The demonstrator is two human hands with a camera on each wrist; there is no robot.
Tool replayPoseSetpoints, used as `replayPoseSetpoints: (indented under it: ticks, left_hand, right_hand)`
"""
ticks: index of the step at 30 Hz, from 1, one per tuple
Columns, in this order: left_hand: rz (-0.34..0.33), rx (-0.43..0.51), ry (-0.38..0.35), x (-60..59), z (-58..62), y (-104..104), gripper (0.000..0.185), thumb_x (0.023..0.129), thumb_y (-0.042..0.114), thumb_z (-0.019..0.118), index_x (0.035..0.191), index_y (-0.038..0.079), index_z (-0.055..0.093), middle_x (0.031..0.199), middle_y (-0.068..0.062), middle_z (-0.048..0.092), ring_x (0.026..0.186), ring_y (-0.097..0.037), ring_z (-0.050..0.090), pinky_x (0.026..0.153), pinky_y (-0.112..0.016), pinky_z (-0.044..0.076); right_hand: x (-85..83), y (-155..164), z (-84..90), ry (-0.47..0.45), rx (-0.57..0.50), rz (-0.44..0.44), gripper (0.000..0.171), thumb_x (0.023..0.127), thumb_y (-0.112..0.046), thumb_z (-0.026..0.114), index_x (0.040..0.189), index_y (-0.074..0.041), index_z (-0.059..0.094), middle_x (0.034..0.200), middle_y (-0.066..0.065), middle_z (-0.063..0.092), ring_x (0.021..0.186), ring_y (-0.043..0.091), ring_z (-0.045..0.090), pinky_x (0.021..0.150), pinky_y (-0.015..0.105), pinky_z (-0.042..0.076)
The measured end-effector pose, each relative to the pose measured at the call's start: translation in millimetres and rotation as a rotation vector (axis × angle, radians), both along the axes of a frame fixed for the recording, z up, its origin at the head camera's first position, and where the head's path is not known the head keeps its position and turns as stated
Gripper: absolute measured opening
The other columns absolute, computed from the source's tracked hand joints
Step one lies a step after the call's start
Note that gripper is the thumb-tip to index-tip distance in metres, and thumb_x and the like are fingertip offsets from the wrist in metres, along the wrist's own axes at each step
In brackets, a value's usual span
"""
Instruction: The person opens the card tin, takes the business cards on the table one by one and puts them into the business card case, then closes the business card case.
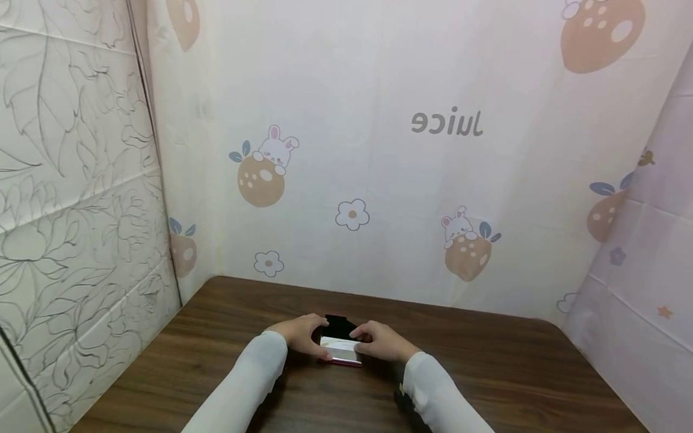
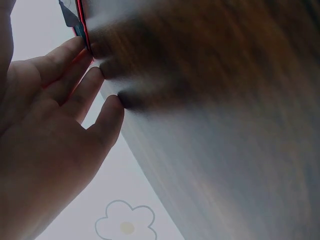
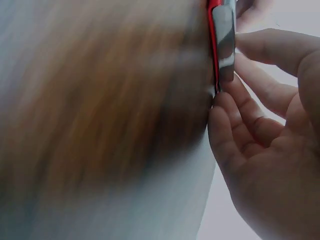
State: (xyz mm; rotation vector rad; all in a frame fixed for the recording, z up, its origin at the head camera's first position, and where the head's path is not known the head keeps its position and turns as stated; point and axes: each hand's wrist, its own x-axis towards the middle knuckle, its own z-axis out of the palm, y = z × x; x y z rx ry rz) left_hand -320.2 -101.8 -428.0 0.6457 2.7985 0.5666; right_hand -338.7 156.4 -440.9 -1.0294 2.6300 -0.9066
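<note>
A small flat case [image 1: 340,347], black on its raised upper part, silvery white below and edged in pink-red, sits on the dark wooden table [image 1: 487,367] near its middle. My left hand [image 1: 302,335] holds its left side, thumb over the top. My right hand [image 1: 382,341] holds its right side. In the left wrist view the left hand [image 2: 65,110] has its fingertips [image 2: 111,107] against the table and the case's red edge [image 2: 81,25]. Seen from the right wrist, the fingers [image 3: 235,120] of my right hand [image 3: 270,150] curl against the case's silver side [image 3: 223,40].
A printed curtain [image 1: 379,180] with bunnies and flowers closes off the back of the table. A panel with line-drawn flowers [image 1: 76,210] stands on the left, and a pale pink cloth [image 1: 644,313] hangs on the right. Both sleeves are white.
</note>
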Motion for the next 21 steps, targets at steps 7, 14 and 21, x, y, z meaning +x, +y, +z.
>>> replayPoseSetpoints:
  ticks: [7, 14, 21]
  left_hand:
    - [-0.005, 0.003, 0.006, 0.0, -1.1, 0.5, 0.083, 0.079, 0.053, 0.080, 0.143, 0.008, 0.052, 0.146, -0.009, 0.049, 0.136, -0.027, 0.044, 0.109, -0.047, 0.038]
    - [0.006, -0.001, 0.004, -0.7, -2.0, 0.9, 0.083, 0.078, 0.055, 0.079, 0.143, 0.009, 0.053, 0.145, -0.009, 0.049, 0.134, -0.026, 0.045, 0.109, -0.047, 0.039]
    - [0.005, -0.004, -0.011, -0.4, -1.5, 0.8, 0.083, 0.079, 0.055, 0.079, 0.143, 0.009, 0.053, 0.145, -0.009, 0.049, 0.133, -0.026, 0.046, 0.108, -0.048, 0.039]
  right_hand:
    - [7.5, 13.7, 1.2, 0.000, 0.042, -0.036, 0.043, 0.088, -0.035, 0.078, 0.118, -0.006, 0.067, 0.106, 0.002, 0.059, 0.097, 0.018, 0.057, 0.085, 0.041, 0.052]
    - [15.7, 17.1, 2.5, 0.006, 0.089, -0.041, 0.057, 0.085, -0.044, 0.079, 0.124, -0.005, 0.063, 0.109, 0.001, 0.056, 0.100, 0.017, 0.055, 0.088, 0.043, 0.051]
    - [20.6, 13.3, 1.5, 0.043, 0.114, -0.044, 0.055, 0.086, -0.040, 0.079, 0.122, -0.002, 0.064, 0.110, 0.004, 0.056, 0.101, 0.021, 0.053, 0.090, 0.047, 0.049]
